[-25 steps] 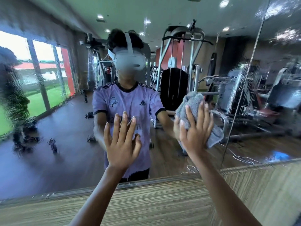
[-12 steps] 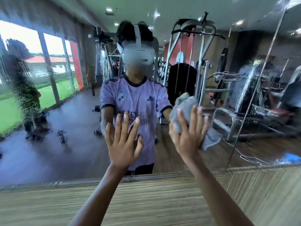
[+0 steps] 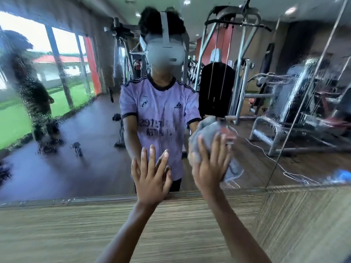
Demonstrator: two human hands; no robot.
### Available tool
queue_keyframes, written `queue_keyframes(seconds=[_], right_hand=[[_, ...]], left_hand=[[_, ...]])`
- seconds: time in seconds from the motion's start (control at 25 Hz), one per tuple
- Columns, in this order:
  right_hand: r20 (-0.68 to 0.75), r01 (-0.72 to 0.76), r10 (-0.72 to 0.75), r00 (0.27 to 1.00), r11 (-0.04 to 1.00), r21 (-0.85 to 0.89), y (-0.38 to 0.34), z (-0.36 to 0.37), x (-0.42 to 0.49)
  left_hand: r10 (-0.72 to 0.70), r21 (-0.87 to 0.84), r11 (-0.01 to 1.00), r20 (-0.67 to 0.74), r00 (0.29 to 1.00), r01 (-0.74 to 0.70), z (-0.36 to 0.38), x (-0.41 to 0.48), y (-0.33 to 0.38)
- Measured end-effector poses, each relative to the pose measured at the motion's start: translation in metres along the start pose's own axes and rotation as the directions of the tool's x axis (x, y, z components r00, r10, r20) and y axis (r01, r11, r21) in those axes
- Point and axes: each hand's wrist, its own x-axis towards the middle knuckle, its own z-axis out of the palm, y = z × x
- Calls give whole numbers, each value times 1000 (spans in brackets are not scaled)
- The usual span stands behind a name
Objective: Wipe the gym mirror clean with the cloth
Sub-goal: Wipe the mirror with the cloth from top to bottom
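Observation:
The wall mirror (image 3: pixel 79 114) fills the upper view and carries wet droplet streaks at its left and right. My right hand (image 3: pixel 210 166) presses a crumpled grey cloth (image 3: pixel 209 133) flat against the glass with straight, spread fingers, low and right of centre. My left hand (image 3: pixel 152 173) lies flat on the glass beside it, fingers straight and holding nothing. A person in a lilac shirt and a grey headset is reflected behind both hands.
A striped wooden panel (image 3: pixel 95 228) runs below the mirror's bottom edge. A vertical seam (image 3: pixel 296 109) splits the glass at right, and a second mirror panel continues past it. Gym machines, weights and windows appear only as reflections.
My right hand has slid the cloth down and leftward across the glass, closer to my left hand. My left hand has stayed flat on the mirror. The view has tilted down.

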Motion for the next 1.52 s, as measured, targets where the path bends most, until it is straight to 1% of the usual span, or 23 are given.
queue_keyframes(seconds=[0.08,0.16,0.2,0.28,0.36,0.4,0.44,0.52,0.56,0.64,0.72,0.8,0.84,0.92,1.0,1.04,1.12,1.2,1.28,1.36,1.44,1.48,1.52], right_hand=[[132,363,-354,926,930,-52,18,-1,-53],[157,530,-511,845,838,-125,65,-13,-65],[120,484,-471,874,863,-143,82,-15,-55],[6,155,-156,988,976,-154,90,-17,-17],[-80,-91,85,993,992,-83,61,-9,8],[-63,-39,35,997,998,-57,43,-2,3],[-1,120,-121,993,991,-54,30,5,-14],[143,502,-492,859,864,-37,35,8,-64],[173,583,-567,805,810,-59,54,3,-77],[122,492,-480,869,864,-109,90,-6,-67],[-11,173,-175,985,979,-108,95,-11,-23],[-130,-93,86,988,995,-46,64,-7,20],[-133,-75,74,988,997,-5,45,-2,27],[-43,240,-241,970,970,-31,27,7,6],[110,599,-591,799,799,-63,58,1,-28],[140,653,-640,756,753,-82,82,-7,-30],[52,523,-521,852,845,-114,108,-18,-3],[-102,206,-220,970,970,-127,90,-17,47],[-188,28,-34,982,999,-34,45,-13,82],[-135,237,-243,961,970,-58,21,-3,69],[43,613,-612,790,782,-116,43,-4,33],[97,687,-680,727,716,-129,65,-10,29],[81,658,-654,752,741,-134,79,-14,42]], left_hand=[[-3,-11,1000,45,999,4,0,-8,-3],[-2,-11,1000,66,998,2,-1,-11,-5],[-3,-8,1000,59,998,4,0,-10,-4],[-14,-1,1000,44,999,14,2,-10,-2],[-12,-9,1000,36,999,12,3,-11,-1],[-8,-11,1000,31,999,9,4,-10,-2],[-11,-12,1000,30,999,11,4,-10,-3],[-10,-20,1000,39,999,11,2,-9,-4],[-4,-20,1000,46,999,5,1,-10,-4],[-3,-16,1000,58,998,4,0,-11,-4],[-23,-12,1000,60,998,24,0,-8,-2],[-41,-1,999,66,997,41,-1,-5,4],[-54,-2,999,78,995,54,-3,-3,7],[-83,-5,996,100,991,84,-8,3,4],[-98,15,995,113,989,97,-14,17,-7],[-90,24,996,112,990,88,-18,26,-14],[-49,45,998,88,995,45,-25,53,-27],[13,73,997,55,998,-17,-30,86,-32],[61,82,995,20,998,-62,-32,108,-26],[71,77,994,20,997,-72,-33,118,-23],[74,60,995,34,997,-76,-34,120,-25],[75,51,996,43,996,-77,-34,118,-27],[84,54,995,44,995,-86,-36,118,-29]])
